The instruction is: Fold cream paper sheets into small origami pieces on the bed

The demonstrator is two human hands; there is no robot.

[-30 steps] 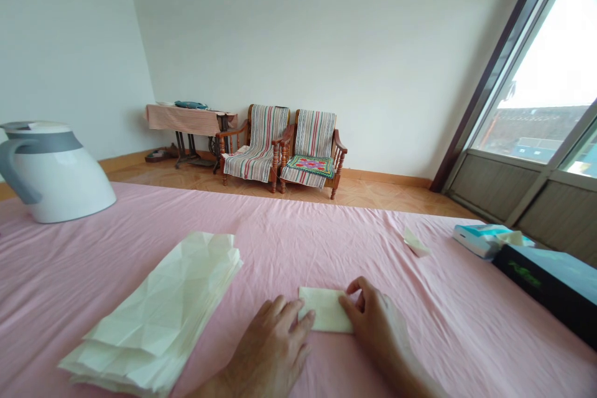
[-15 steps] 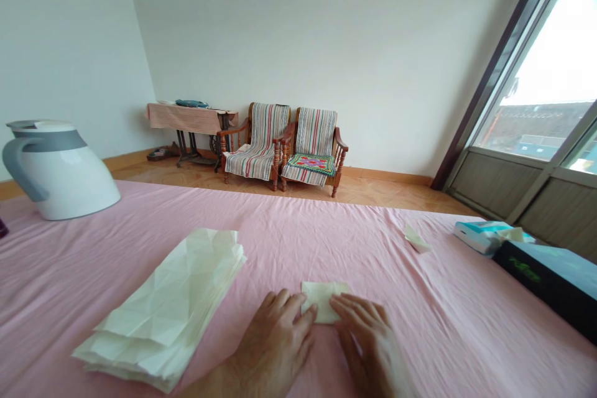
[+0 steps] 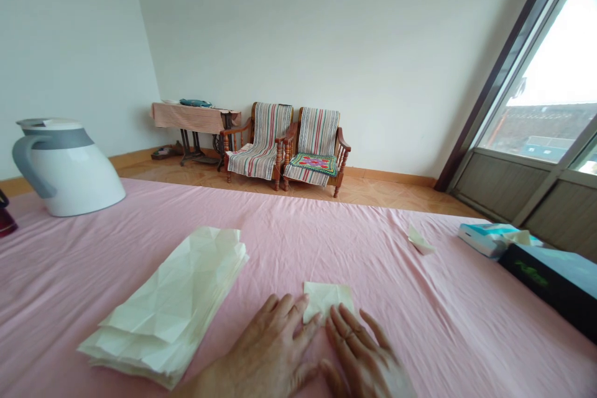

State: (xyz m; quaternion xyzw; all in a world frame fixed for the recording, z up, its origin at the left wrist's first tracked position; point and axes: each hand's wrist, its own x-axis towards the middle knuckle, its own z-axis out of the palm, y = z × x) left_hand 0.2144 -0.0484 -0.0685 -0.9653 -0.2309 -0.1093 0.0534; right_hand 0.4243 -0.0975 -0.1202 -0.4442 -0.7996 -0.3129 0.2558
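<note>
A small folded square of cream paper [image 3: 328, 296] lies on the pink cloth in front of me. My left hand [image 3: 280, 339] rests at its lower left, fingertips and thumb touching the left and near edges. At the lower right, my right hand [image 3: 361, 345] lies flat with its fingers spread, the fingertips pressing on the near edge and covering that corner. Left of my hands is a thick stack of creased cream paper sheets [image 3: 168, 298]. Neither hand is wrapped round anything.
A white and grey jug [image 3: 79, 168] stands at the left. On the right sit a tissue pack [image 3: 485, 239] and a black box [image 3: 545, 286]. A loose paper piece [image 3: 420, 241] lies on the pink cloth [image 3: 280, 224]. Beyond are two wooden chairs [image 3: 312, 137].
My right hand has slid from the paper's right side to its near edge, and its fingers have spread. More of the paper shows. The view has shifted slightly left.
</note>
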